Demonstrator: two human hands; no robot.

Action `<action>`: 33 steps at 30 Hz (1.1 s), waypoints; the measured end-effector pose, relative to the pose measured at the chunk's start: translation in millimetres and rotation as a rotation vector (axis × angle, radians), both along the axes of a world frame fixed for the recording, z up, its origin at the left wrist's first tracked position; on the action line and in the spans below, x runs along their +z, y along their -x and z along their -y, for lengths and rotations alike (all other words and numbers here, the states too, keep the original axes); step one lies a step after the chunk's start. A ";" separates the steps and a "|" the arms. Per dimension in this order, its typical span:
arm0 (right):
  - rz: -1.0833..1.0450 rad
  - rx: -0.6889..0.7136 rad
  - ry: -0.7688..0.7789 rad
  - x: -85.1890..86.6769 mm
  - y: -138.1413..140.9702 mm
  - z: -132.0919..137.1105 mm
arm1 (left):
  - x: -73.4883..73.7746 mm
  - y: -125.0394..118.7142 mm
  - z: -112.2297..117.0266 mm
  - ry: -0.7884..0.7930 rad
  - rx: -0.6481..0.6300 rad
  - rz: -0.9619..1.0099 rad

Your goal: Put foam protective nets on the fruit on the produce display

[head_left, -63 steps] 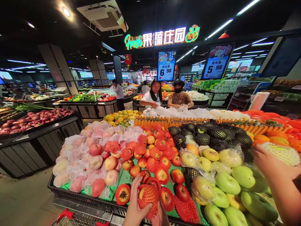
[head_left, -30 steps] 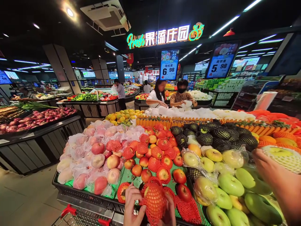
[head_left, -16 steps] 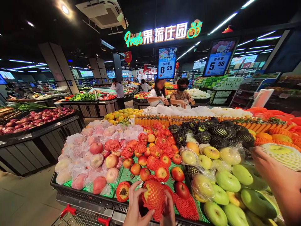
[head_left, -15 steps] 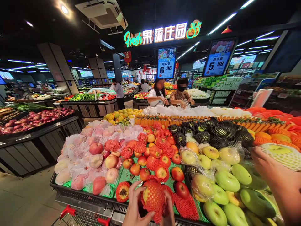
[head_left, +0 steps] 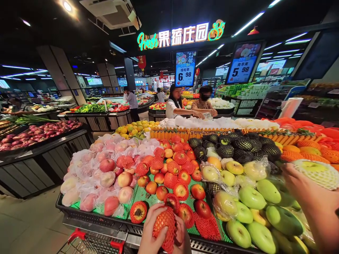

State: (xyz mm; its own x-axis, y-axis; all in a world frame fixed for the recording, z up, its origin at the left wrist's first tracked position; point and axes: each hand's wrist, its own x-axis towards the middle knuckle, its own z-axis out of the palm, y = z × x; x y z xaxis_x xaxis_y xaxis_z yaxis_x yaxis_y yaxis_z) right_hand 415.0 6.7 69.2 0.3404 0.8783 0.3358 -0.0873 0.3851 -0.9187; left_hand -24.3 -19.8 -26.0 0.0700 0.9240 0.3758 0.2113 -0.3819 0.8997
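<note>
At the bottom centre, just above the front edge of the black display tray (head_left: 87, 217), both my hands hold one apple in an orange foam net (head_left: 165, 225). My left hand (head_left: 148, 231) wraps its fingers over the apple's left side and top. On the apple's right side my right hand (head_left: 183, 235) presses against the net, its fingers only partly in view. Loose red apples (head_left: 197, 192), some in orange nets, lie on green matting right behind.
Bagged pink apples (head_left: 106, 176) lie to the left, green apples (head_left: 251, 197) to the right, dark netted fruit (head_left: 238, 144) behind. Another person's hand (head_left: 299, 183) at the right holds a green fruit in white foam net (head_left: 315, 173). A red-handled cart (head_left: 76, 234) stands below. Two people (head_left: 190, 106) work behind the stand.
The netted apple has come slightly lower and closer to me. My left fingers now curl further over its top. The other person's hand stays at the right with its fruit.
</note>
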 end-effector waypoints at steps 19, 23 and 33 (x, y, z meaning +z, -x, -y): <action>-0.118 0.069 0.102 -162.8 308.9 35.5 | -21.5 -2.9 -8.5 0.575 0.140 1.049; 0.075 -0.110 -0.085 -199.4 316.9 31.8 | -18.0 -29.0 -0.2 0.668 -0.022 1.330; 0.584 -0.200 -0.249 -210.1 315.7 39.7 | -13.2 -34.6 12.8 0.781 0.124 1.291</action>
